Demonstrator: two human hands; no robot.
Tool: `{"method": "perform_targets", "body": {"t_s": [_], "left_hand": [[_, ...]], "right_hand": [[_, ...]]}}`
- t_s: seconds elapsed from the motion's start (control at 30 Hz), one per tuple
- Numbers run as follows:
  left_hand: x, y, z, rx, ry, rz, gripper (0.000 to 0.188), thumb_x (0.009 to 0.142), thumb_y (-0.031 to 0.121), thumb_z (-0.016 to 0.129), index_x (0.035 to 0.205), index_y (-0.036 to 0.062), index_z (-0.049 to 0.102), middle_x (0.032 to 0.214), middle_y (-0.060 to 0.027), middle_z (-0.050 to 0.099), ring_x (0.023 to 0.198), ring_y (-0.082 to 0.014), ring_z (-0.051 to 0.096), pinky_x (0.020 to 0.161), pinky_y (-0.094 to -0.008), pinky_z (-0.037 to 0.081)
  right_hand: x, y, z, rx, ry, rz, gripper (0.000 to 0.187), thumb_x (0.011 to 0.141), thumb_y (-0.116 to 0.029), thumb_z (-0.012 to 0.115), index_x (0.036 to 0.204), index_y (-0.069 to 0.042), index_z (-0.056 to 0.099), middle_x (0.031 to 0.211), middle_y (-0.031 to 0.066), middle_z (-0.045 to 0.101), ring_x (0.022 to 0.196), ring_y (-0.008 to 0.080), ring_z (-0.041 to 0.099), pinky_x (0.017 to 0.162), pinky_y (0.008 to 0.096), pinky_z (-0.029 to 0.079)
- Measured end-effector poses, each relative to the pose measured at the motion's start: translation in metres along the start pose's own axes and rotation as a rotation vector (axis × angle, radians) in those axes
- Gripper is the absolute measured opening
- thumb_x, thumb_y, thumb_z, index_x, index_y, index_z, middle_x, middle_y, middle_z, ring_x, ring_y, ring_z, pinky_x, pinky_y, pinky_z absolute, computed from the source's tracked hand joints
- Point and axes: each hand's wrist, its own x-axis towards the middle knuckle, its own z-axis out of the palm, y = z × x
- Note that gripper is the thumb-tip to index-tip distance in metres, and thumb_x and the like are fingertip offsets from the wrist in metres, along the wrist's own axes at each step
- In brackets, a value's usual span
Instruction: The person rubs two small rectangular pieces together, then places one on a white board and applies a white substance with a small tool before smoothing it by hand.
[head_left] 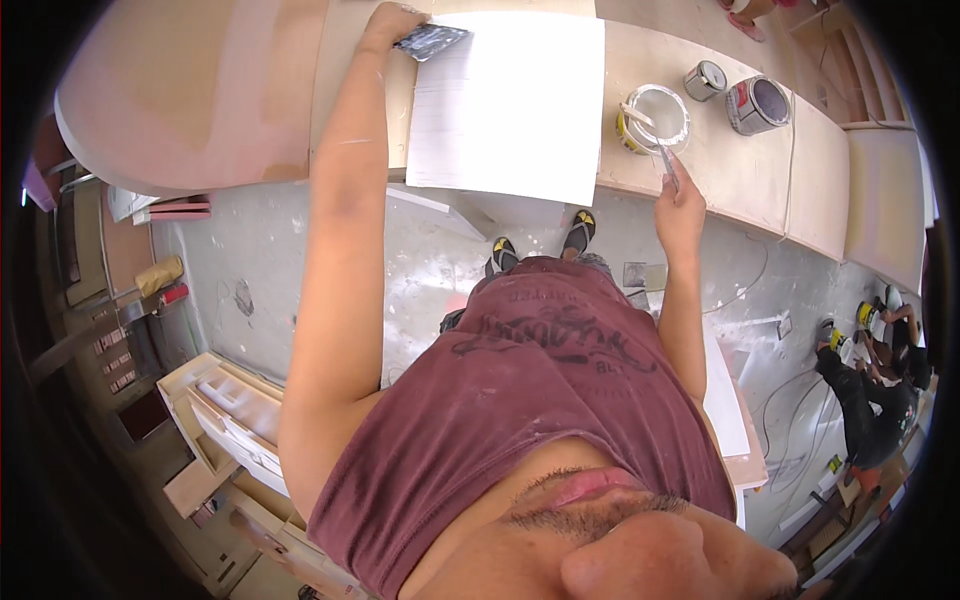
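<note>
My left hand [393, 24] is closed on the edge of a flat dark rectangular plate [432, 42], smeared with white. It is at the far left corner of a white panel [510, 110] lying on the bench. In my right hand [682, 205] is a putty knife [668, 165], seen nearly edge-on, its tip at the near rim of an open tub [660, 97]. Whitish paste coats the tub's inside, and a flat wooden stick [637, 115] lies across its left side. Whether the knife touches the paste I cannot tell.
Right of the tub stand a small can [706, 80] and a larger grey can [758, 105]. A curved wooden panel [200, 100] lies at the left. Drawer units [235, 420] stand on the floor at lower left. Other people [875, 390] are at the right, near loose cables [800, 400].
</note>
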Motion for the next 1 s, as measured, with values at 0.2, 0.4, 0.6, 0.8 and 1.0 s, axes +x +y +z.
{"method": "perform_targets", "body": {"t_s": [0.2, 0.4, 0.6, 0.8, 1.0], "left_hand": [[-0.022, 0.023, -0.005, 0.037, 0.0, -0.03, 0.029, 0.079, 0.025, 0.076, 0.091, -0.0012, 0.075, 0.08, -0.0095, 0.073, 0.067, -0.0155, 0.066, 0.062, -0.0301, 0.051], [-0.031, 0.005, -0.006, -0.089, 0.007, -0.043, 0.026, 0.081, 0.025, 0.074, 0.091, 0.0005, 0.075, 0.076, -0.0055, 0.071, 0.063, -0.012, 0.062, 0.06, -0.0293, 0.05], [-0.047, 0.005, -0.003, -0.184, 0.066, 0.05, 0.024, 0.082, 0.024, 0.07, 0.092, 0.0027, 0.076, 0.078, -0.0065, 0.072, 0.067, -0.0125, 0.064, 0.062, -0.029, 0.051], [-0.068, 0.01, -0.006, 0.055, 0.022, 0.132, 0.032, 0.083, 0.022, 0.063, 0.11, 0.0093, 0.074, 0.094, -0.0185, 0.073, 0.084, -0.0252, 0.07, 0.08, -0.0327, 0.053], [-0.08, 0.014, -0.002, 0.116, 0.257, 0.118, 0.04, 0.085, 0.025, 0.056, 0.121, 0.0145, 0.069, 0.105, -0.0248, 0.069, 0.095, -0.0356, 0.068, 0.087, -0.0382, 0.052]], "right_hand": [[0.0, 0.017, -0.004, 0.059, 0.01, 0.013, 0.038, 0.094, -0.006, 0.05, 0.131, -0.006, 0.059, 0.109, 0.0288, 0.065, 0.102, 0.0396, 0.064, 0.09, 0.0395, 0.047], [0.001, 0.014, -0.001, 0.073, -0.026, -0.017, 0.038, 0.094, -0.005, 0.05, 0.13, -0.006, 0.06, 0.109, 0.0292, 0.065, 0.101, 0.0404, 0.064, 0.089, 0.0401, 0.048], [0.003, 0.027, 0.006, 0.049, -0.006, -0.032, 0.036, 0.094, -0.005, 0.05, 0.129, -0.005, 0.061, 0.107, 0.0293, 0.065, 0.1, 0.0427, 0.064, 0.088, 0.0415, 0.049], [0.002, 0.021, 0.004, 0.05, -0.04, -0.033, 0.037, 0.093, -0.005, 0.051, 0.128, -0.005, 0.06, 0.106, 0.0303, 0.064, 0.101, 0.0444, 0.062, 0.087, 0.0427, 0.048], [0.001, 0.011, 0.004, 0.078, -0.072, 0.018, 0.037, 0.093, -0.004, 0.05, 0.129, -0.004, 0.06, 0.108, 0.0299, 0.064, 0.102, 0.0439, 0.062, 0.089, 0.0425, 0.047]]}}
